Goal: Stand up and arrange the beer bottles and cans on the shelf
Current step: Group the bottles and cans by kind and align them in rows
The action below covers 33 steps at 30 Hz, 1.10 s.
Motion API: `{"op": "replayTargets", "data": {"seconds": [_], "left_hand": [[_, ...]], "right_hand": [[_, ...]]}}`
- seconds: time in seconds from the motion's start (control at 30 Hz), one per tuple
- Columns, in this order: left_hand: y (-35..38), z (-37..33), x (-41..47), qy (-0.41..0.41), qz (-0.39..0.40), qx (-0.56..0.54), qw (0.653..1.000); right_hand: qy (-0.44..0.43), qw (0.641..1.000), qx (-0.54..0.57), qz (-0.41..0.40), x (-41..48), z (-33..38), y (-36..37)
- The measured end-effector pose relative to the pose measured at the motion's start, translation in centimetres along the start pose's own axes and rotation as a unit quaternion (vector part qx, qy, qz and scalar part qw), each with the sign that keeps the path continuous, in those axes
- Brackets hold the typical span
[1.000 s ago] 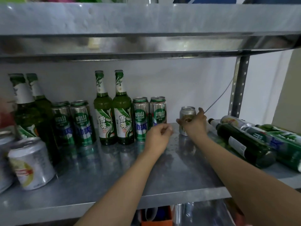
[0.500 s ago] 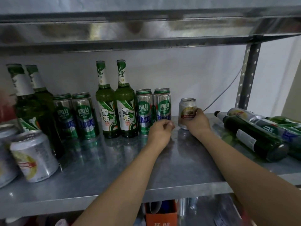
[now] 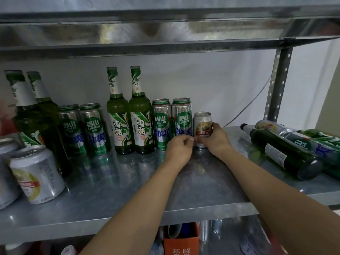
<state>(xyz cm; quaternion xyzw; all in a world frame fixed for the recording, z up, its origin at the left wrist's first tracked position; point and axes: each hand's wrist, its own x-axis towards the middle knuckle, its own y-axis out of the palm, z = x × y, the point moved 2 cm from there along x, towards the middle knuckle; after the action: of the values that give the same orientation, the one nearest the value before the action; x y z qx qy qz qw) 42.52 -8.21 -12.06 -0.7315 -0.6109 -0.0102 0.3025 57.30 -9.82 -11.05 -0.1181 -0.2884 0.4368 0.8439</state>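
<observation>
A small silver can [image 3: 202, 124] with a gold and red label stands upright at the right end of the back row. My right hand [image 3: 214, 138] grips its lower side. My left hand [image 3: 179, 149], fingers curled, touches the can's base from the left, in front of two tall green-and-silver cans [image 3: 172, 122]. Left of those stand two green bottles [image 3: 129, 115], two more tall cans [image 3: 82, 129] and two green bottles [image 3: 31, 111]. On the right of the metal shelf [image 3: 128, 190] lie a dark bottle [image 3: 281, 151] and other bottles and cans on their sides.
Short silver cans [image 3: 36, 173] sit at the shelf's left front edge. A perforated steel upright [image 3: 277, 85] stands at the back right, with a thin cable beside it. Another shelf hangs close overhead. An orange box [image 3: 181, 243] is on the level below.
My right hand slid the small silver can leftward until it stands beside the tall cans. My left hand moved up to its base. The view dropped slightly.
</observation>
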Motion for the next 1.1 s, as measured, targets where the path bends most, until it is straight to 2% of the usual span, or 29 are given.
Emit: {"op": "replayTargets", "data": {"seconds": [0.27, 0.4, 0.53, 0.6, 0.67, 0.73, 0.83, 0.9, 1.0, 1.1], "left_hand": [[0.5, -0.2, -0.1, 0.002, 0.020, -0.007, 1.000], [0.7, -1.0, -0.6, 0.004, 0.014, -0.031, 0.999], [1.9, -3.3, -1.4, -0.006, 0.016, -0.096, 0.995], [3.5, -6.1, -2.1, 0.006, 0.054, -0.121, 0.991], [5.5, -9.1, -3.0, 0.031, 0.108, -0.107, 0.988], [7.3, -11.1, -3.5, 0.048, 0.126, -0.053, 0.989], [9.1, -12.2, -3.9, 0.001, 0.146, -0.053, 0.988], [9.6, -12.6, -4.3, -0.051, 0.163, -0.086, 0.982], [9.6, -12.7, -4.8, -0.100, 0.169, -0.112, 0.974], [9.7, -12.9, -5.3, -0.154, 0.191, -0.129, 0.961]], "right_hand": [[0.028, 0.999, 0.038, 0.016, -0.5, -0.3, -0.5], [0.054, 0.997, 0.044, 0.024, -1.6, 0.8, -3.0], [-0.001, 0.999, -0.052, -0.001, -1.9, 2.7, -10.7], [-0.008, 0.991, -0.130, -0.032, -2.2, 3.5, -15.4], [0.008, 0.977, -0.207, -0.047, -2.6, 3.4, -18.8], [0.036, 0.962, -0.269, -0.019, -3.8, 2.6, -20.3], [0.065, 0.939, -0.332, 0.063, -5.9, 1.1, -19.7], [0.074, 0.940, -0.325, 0.068, -6.3, 0.6, -19.3], [0.107, 0.964, -0.242, 0.024, -5.8, 0.8, -19.6], [0.139, 0.966, -0.209, 0.056, -5.8, 1.1, -19.5]]}}
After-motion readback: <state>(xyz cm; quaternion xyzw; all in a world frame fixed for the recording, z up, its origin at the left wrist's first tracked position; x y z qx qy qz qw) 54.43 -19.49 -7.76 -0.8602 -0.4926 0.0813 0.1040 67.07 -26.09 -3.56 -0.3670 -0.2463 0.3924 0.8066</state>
